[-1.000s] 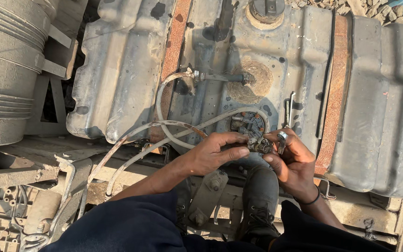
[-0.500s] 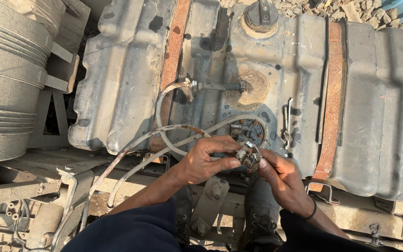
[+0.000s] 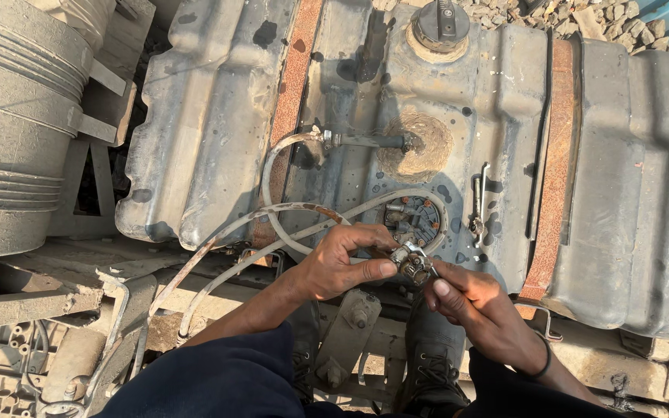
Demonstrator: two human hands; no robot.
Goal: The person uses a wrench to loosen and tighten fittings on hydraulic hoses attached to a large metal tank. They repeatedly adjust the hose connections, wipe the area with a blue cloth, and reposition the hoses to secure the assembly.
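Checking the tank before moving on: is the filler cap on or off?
On. The dark round cap sits in the filler neck at the top of the grey metal tank, its opening covered.

Both hands lower and nearer the tank's near edge than a second ago, left hand (image 3: 342, 263) and right hand (image 3: 470, 302) drawn off the round sender plate (image 3: 413, 219), plate now uncovered, small metal fitting (image 3: 412, 262) pinched between fingertips, view shifted slightly upward.
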